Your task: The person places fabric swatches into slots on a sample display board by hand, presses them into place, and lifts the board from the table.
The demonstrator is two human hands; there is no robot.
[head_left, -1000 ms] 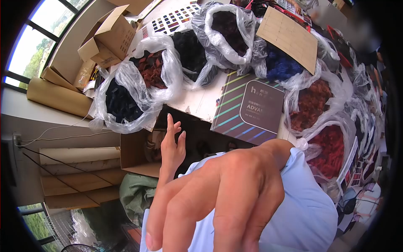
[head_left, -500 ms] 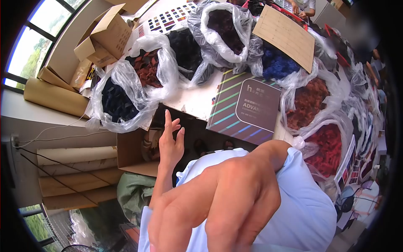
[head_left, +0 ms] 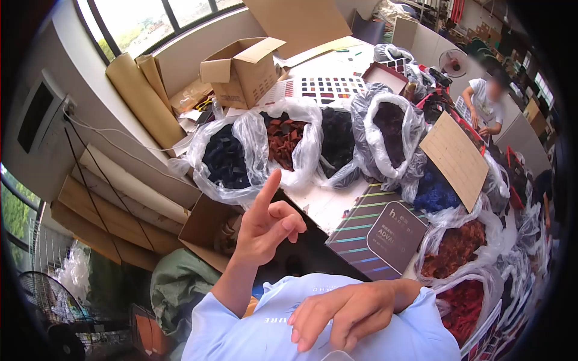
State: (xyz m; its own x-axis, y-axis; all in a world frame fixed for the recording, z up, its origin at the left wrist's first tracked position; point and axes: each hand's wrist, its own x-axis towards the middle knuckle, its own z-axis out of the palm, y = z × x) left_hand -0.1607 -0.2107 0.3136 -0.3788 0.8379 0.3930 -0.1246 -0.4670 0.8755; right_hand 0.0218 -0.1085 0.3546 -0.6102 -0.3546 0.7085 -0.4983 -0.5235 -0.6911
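Observation:
My left hand (head_left: 265, 225) is raised at the table's near edge, its index finger stretched out and the other fingers loosely curled, with nothing in it. Its fingertip appears just below a clear bag of dark navy pieces (head_left: 226, 157). Low in front of my light blue shirt (head_left: 385, 334), my right hand (head_left: 346, 310) hangs with fingers bent downward and apart, holding nothing visible. A dark box with coloured stripes (head_left: 380, 231) lies on the table beyond it. Bags of rust-red pieces (head_left: 283, 141) and black pieces (head_left: 337, 141) stand beside the navy one.
An open cardboard box (head_left: 238, 75) and a colour swatch sheet (head_left: 331, 88) are at the back. A cardboard sheet (head_left: 456, 159) leans over blue material (head_left: 435, 191). Bags of orange-brown (head_left: 454, 246) and red material (head_left: 460, 307) line the right. Another person (head_left: 484, 105) sits farther back.
The view has tilted up, showing more of the room and the other person. My right hand has moved down and away from the camera, toward the shirt. My left hand still points upward.

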